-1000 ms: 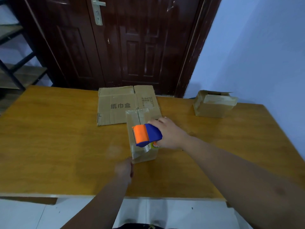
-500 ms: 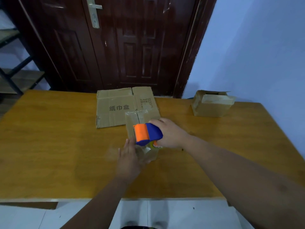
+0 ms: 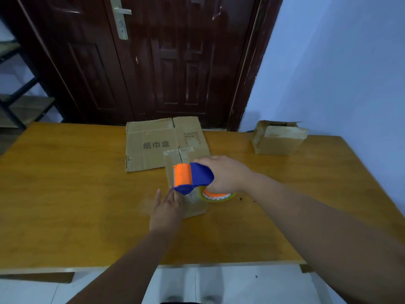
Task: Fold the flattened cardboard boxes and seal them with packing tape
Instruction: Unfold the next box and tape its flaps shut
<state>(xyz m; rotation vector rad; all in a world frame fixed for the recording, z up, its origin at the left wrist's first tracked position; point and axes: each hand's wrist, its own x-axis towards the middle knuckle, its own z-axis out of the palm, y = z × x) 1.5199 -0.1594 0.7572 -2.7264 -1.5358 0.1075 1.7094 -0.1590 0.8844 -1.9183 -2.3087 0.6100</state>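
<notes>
Far left: metal-framed shelf (image 3: 20,106) with wooden boards, partly cut off by the edge of view. Behind the worktop, a dark brown panelled door (image 3: 166,62) with a pale metal handle plate (image 3: 121,20).

Orange-brown wooden worktop (image 3: 65,194) fills the middle of the room; white tiled floor shows below its near edge.

Flattened cardboard box (image 3: 151,145) lies at the far centre, printed face up with three dark characters, one end close to the far edge by the door.

Left hand (image 3: 166,210): reaches in from the near side, fingers straight and together, laid flat against the near-left part of the small box. It grasps nothing.

Small box (image 3: 196,206): folded up, standing at centre just nearer than the flattened cardboard box and overlapping its near edge. Its top shines with clear tape, and a seam runs along it.

Tape dispenser (image 3: 192,176): blue body, orange front, held over the top of the small box, with the roll (image 3: 217,196) hanging at its right side. I cannot tell whether the blade end touches the cardboard.

Right hand (image 3: 228,174): fingers wrapped round the handle of the tape dispenser, clenched on it, forearm coming in from the near right.

Far right: a second folded box (image 3: 279,141), flaps loosely shut, well apart from the others near the pale blue wall (image 3: 328,73).
</notes>
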